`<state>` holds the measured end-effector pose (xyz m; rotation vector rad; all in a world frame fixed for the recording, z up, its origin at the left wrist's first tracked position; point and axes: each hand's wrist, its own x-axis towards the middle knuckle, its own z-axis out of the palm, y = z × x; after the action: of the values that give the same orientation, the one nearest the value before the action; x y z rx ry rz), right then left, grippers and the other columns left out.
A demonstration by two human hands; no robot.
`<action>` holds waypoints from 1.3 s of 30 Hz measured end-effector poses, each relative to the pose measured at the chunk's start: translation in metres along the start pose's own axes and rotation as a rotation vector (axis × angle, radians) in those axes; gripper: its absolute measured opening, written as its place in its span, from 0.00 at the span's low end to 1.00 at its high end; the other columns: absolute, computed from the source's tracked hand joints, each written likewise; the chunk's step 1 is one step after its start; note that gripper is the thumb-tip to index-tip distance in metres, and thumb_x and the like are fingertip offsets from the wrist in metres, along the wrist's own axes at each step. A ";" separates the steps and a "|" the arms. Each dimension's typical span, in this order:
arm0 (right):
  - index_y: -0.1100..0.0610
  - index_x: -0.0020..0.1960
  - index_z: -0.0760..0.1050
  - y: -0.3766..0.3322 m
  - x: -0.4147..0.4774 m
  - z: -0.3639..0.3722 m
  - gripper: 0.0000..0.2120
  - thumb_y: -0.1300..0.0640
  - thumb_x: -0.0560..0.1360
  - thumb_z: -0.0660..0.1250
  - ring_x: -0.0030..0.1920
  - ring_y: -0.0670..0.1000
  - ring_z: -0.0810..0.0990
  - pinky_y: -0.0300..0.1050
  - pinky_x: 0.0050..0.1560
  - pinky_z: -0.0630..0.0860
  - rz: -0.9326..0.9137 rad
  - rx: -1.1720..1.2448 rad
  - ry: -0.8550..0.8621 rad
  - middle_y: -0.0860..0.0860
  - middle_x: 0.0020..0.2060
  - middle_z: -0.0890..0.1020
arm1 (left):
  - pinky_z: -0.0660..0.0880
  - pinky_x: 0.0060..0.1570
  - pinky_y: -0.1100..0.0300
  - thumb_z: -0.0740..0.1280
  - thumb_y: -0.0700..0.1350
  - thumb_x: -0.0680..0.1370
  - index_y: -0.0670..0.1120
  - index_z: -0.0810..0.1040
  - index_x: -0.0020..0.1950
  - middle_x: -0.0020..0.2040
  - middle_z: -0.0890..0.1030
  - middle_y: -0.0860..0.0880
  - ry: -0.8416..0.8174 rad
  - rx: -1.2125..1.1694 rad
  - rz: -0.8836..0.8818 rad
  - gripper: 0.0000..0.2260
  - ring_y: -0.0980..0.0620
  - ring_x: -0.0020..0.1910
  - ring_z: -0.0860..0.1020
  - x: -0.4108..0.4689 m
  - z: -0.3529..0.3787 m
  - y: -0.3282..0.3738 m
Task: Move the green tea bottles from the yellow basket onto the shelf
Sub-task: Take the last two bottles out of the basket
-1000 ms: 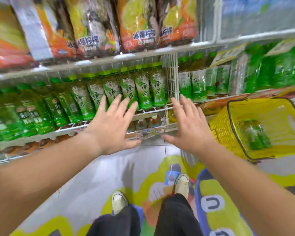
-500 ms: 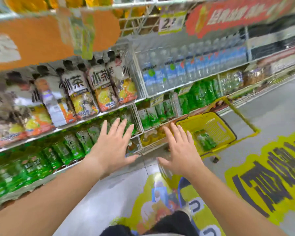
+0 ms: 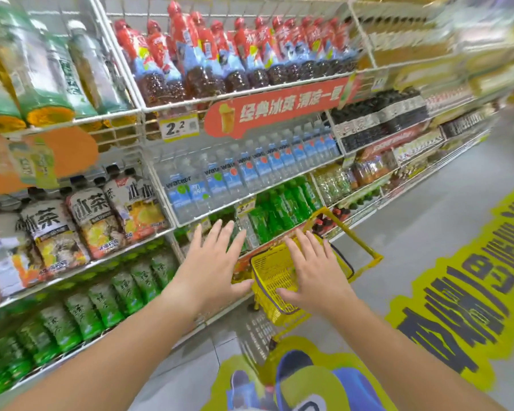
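The yellow basket (image 3: 269, 280) stands on the floor against the shelving, its handle raised to the right. My right hand (image 3: 313, 269) hovers over it with fingers spread and hides its inside, so no bottle shows in it. My left hand (image 3: 211, 264) is open too, held out just left of the basket in front of the lower shelf. Green tea bottles (image 3: 107, 301) lie in rows on the low shelf (image 3: 72, 351) at the left. Neither hand holds anything.
White wire shelving rises on the left with lemon tea bottles (image 3: 95, 221), water bottles (image 3: 250, 173) and red-capped iced tea bottles (image 3: 220, 57). More green bottles (image 3: 285, 206) stand behind the basket. A grey aisle floor with yellow floor graphics (image 3: 463, 295) runs to the right.
The view has swung up and to the right along the aisle. Both open hands moved with it, and my right hand now covers the basket, which sat to its right before.
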<state>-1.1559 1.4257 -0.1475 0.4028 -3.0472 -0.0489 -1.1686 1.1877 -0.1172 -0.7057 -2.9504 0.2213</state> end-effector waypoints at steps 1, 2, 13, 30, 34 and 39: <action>0.55 0.81 0.51 0.016 0.000 -0.004 0.52 0.26 0.68 0.60 0.79 0.60 0.52 0.63 0.76 0.55 0.000 -0.002 0.012 0.58 0.80 0.55 | 0.47 0.76 0.36 0.46 0.73 0.74 0.47 0.46 0.82 0.82 0.50 0.42 0.009 0.004 0.010 0.45 0.41 0.81 0.47 0.013 -0.003 0.012; 0.55 0.81 0.49 0.032 -0.002 -0.008 0.52 0.27 0.69 0.61 0.80 0.59 0.51 0.63 0.76 0.53 -0.002 -0.005 0.011 0.57 0.80 0.54 | 0.47 0.76 0.36 0.47 0.73 0.74 0.47 0.46 0.82 0.82 0.50 0.42 0.016 0.005 0.020 0.44 0.41 0.81 0.47 0.025 -0.006 0.023; 0.55 0.80 0.55 0.160 0.017 -0.028 0.52 0.26 0.66 0.61 0.78 0.60 0.58 0.63 0.75 0.58 0.098 0.000 0.006 0.57 0.79 0.60 | 0.45 0.75 0.35 0.49 0.73 0.76 0.46 0.42 0.82 0.82 0.46 0.41 0.009 0.044 0.100 0.44 0.39 0.80 0.43 0.136 -0.027 0.101; 0.55 0.81 0.49 0.373 0.152 0.007 0.48 0.28 0.72 0.59 0.79 0.60 0.54 0.60 0.77 0.53 0.127 -0.023 -0.008 0.57 0.79 0.56 | 0.45 0.76 0.35 0.46 0.74 0.75 0.46 0.43 0.82 0.82 0.48 0.40 -0.063 0.021 0.045 0.45 0.39 0.81 0.45 0.398 0.052 0.165; 0.58 0.78 0.62 0.408 0.196 0.021 0.49 0.26 0.68 0.53 0.73 0.63 0.67 0.63 0.71 0.67 0.120 -0.020 -0.018 0.60 0.75 0.67 | 0.46 0.76 0.36 0.44 0.73 0.76 0.46 0.41 0.82 0.82 0.46 0.40 -0.134 0.023 0.012 0.44 0.39 0.81 0.44 0.440 0.061 0.174; 0.56 0.81 0.49 0.434 0.235 0.044 0.48 0.28 0.72 0.57 0.79 0.61 0.52 0.62 0.77 0.53 0.030 0.010 -0.041 0.58 0.80 0.53 | 0.53 0.75 0.35 0.41 0.72 0.74 0.45 0.51 0.82 0.81 0.57 0.40 -0.150 -0.020 -0.048 0.44 0.38 0.80 0.53 0.469 0.071 0.176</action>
<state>-1.4974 1.7845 -0.1594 0.3605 -3.0940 -0.0406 -1.5164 1.5484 -0.1867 -0.6473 -3.1115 0.2524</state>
